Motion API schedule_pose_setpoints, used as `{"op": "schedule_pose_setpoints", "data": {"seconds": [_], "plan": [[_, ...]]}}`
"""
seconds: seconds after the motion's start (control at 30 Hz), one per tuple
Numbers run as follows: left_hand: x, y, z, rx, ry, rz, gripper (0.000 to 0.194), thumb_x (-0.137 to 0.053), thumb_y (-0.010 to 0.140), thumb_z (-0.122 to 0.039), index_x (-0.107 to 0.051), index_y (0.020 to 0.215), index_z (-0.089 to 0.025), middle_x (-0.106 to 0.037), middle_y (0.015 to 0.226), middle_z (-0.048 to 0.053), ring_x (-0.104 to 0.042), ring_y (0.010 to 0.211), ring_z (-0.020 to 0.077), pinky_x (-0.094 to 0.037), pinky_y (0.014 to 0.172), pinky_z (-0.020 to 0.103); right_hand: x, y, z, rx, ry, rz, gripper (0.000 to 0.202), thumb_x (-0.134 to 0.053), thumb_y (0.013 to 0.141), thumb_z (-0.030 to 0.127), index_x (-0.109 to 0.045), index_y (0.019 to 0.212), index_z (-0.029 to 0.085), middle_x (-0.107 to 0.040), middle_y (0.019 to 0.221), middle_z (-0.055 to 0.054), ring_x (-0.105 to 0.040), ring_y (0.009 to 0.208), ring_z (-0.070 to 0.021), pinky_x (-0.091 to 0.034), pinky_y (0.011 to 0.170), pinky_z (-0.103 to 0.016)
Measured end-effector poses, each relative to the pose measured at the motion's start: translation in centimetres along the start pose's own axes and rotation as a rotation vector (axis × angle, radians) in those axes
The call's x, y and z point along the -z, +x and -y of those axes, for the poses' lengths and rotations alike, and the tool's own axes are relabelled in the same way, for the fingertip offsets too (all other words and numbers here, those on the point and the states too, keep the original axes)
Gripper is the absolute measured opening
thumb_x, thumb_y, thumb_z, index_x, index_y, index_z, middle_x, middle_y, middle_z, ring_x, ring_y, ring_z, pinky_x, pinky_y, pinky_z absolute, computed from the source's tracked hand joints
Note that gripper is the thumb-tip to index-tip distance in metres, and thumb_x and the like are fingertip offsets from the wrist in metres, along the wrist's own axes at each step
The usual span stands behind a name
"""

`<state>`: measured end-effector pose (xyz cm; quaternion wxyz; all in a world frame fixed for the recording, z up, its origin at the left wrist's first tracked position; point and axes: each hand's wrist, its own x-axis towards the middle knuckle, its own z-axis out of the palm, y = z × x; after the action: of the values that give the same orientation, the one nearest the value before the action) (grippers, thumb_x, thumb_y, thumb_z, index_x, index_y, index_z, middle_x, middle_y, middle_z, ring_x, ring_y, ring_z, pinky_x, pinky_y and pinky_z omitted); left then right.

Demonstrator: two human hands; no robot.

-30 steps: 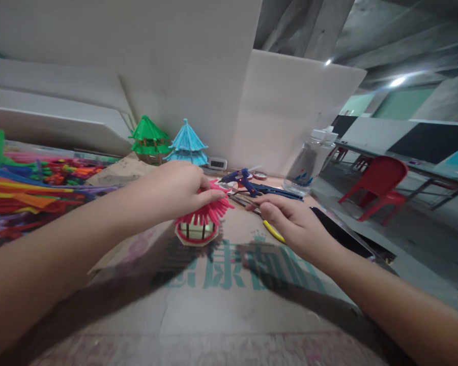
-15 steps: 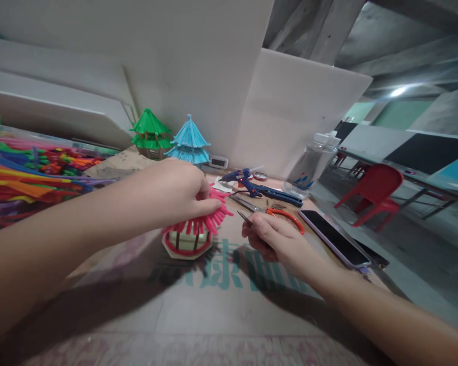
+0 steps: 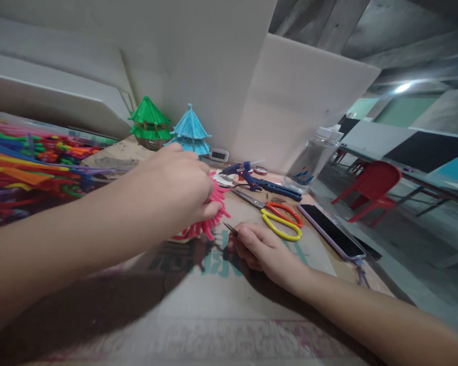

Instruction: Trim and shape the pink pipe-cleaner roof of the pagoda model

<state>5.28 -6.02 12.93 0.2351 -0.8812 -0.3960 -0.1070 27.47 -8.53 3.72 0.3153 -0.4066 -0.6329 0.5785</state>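
My left hand reaches across the middle of the view, closed on the pink fringed roof of a small model pavilion. Fuzzy pink strips stick out past the fingers, and the hand hides most of the pavilion. Just to the right, my right hand is closed around slim dark metal tweezers. Their pointed end faces left, close to the pink fringe but apart from it. Behind my left hand stand a green model pavilion and a blue model pavilion.
Scissors with orange and yellow handles lie beyond my right hand. Past them are a blue glue gun, a clear bottle and a phone. Colourful pipe cleaners heap up at the left. A red chair stands off the table.
My right hand has moved left and down, uncovering the scissors' yellow handle. My left hand stays on the pink roof, and the pavilion's pale base is now mostly covered. The view has shifted slightly.
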Motion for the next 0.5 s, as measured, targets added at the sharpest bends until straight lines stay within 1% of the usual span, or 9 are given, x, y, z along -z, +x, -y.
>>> {"op": "schedule_pose_setpoints", "data": {"seconds": [0.07, 0.1, 0.17, 0.37, 0.47, 0.5], "plan": [[0.4, 0.0, -0.6, 0.030, 0.121, 0.106, 0.034, -0.059, 0.093, -0.029, -0.062, 0.060, -0.022, -0.066, 0.068, 0.007, -0.058, 0.073, 0.0270, -0.027, 0.067, 0.041, 0.0, 0.0, 0.0, -0.008, 0.011, -0.002, 0.062, -0.062, 0.087, 0.082, -0.052, 0.077, 0.022, -0.035, 0.058, 0.009, -0.023, 0.048, -0.0076, -0.016, 0.041, -0.022], [0.7, -0.1, -0.9, 0.042, 0.148, 0.121, 0.032, -0.061, 0.093, -0.028, -0.062, 0.062, -0.022, -0.067, 0.070, 0.007, -0.059, 0.077, 0.0285, -0.028, 0.068, 0.041, 0.1, 0.0, -0.1, -0.012, 0.019, -0.002, 0.062, -0.063, 0.086, 0.083, -0.052, 0.077, 0.022, -0.035, 0.058, 0.009, -0.023, 0.047, -0.0075, -0.016, 0.040, -0.021], [0.9, -0.1, -1.3, 0.050, 0.153, 0.109, 0.033, -0.062, 0.095, -0.029, -0.061, 0.062, -0.023, -0.067, 0.072, 0.007, -0.059, 0.081, 0.0296, -0.028, 0.069, 0.042, 0.1, 0.0, -0.1, -0.023, 0.033, -0.002, 0.063, -0.063, 0.085, 0.084, -0.052, 0.078, 0.022, -0.034, 0.056, 0.010, -0.023, 0.047, -0.0073, -0.016, 0.039, -0.021], [0.9, -0.1, -1.6, 0.036, 0.132, 0.128, 0.032, -0.065, 0.094, -0.033, -0.063, 0.064, -0.023, -0.066, 0.072, 0.007, -0.057, 0.079, 0.0294, -0.032, 0.070, 0.041, 0.0, 0.3, 0.1, -0.069, 0.059, -0.039, 0.066, -0.065, 0.080, 0.086, -0.058, 0.082, 0.020, -0.032, 0.054, 0.012, -0.020, 0.044, -0.0063, -0.016, 0.038, -0.020], [0.5, -0.3, -1.4, 0.013, 0.118, 0.089, 0.032, -0.063, 0.094, -0.031, -0.063, 0.063, -0.023, -0.065, 0.071, 0.007, -0.056, 0.078, 0.0292, -0.034, 0.070, 0.041, -0.2, 0.3, 0.3, -0.104, 0.058, -0.063, 0.065, -0.067, 0.079, 0.085, -0.056, 0.080, 0.021, -0.033, 0.053, 0.012, -0.019, 0.043, -0.0054, -0.014, 0.037, -0.020], [0.4, -0.4, -1.3, 0.000, 0.088, 0.052, 0.032, -0.064, 0.093, -0.029, -0.062, 0.062, -0.022, -0.064, 0.070, 0.007, -0.056, 0.077, 0.0283, -0.034, 0.070, 0.041, -0.2, 0.3, 0.4, -0.110, 0.053, -0.067, 0.064, -0.068, 0.079, 0.084, -0.055, 0.079, 0.021, -0.034, 0.053, 0.012, -0.019, 0.043, -0.0053, -0.013, 0.037, -0.020]]}}
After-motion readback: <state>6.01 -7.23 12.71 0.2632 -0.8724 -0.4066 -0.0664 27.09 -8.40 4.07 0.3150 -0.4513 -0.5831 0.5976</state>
